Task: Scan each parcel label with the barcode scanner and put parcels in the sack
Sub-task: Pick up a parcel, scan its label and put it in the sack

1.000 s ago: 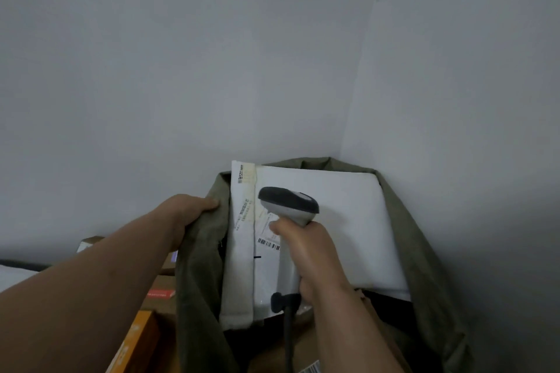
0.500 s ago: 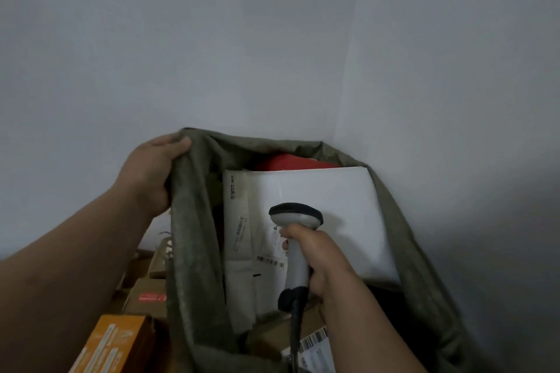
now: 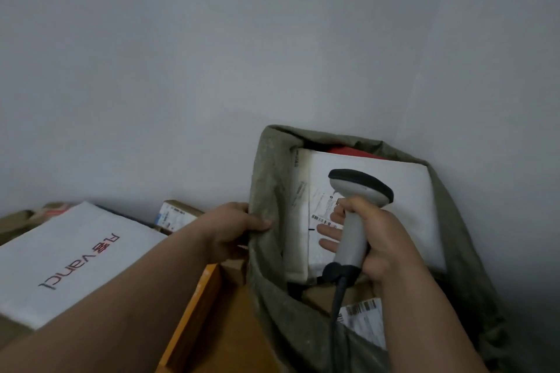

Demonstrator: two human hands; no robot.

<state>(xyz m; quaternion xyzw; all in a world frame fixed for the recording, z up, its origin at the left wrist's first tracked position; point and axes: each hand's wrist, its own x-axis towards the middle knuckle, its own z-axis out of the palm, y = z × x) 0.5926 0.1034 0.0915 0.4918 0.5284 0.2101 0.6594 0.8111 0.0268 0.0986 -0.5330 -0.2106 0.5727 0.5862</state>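
Orange box (image 3: 194, 318) is lying nearest, beside the olive sack (image 3: 272, 306). Right hand (image 3: 378, 239) is gripping the grey barcode scanner (image 3: 353, 221) by its handle, several fingers extended, the head hanging over the label (image 3: 325, 212) of a white parcel (image 3: 394, 200) standing inside the sack. Left hand (image 3: 233, 228) is pinching the sack's rim. White package (image 3: 66, 260) is lying further left, with a labelled box (image 3: 171, 215) beyond it against the wall.
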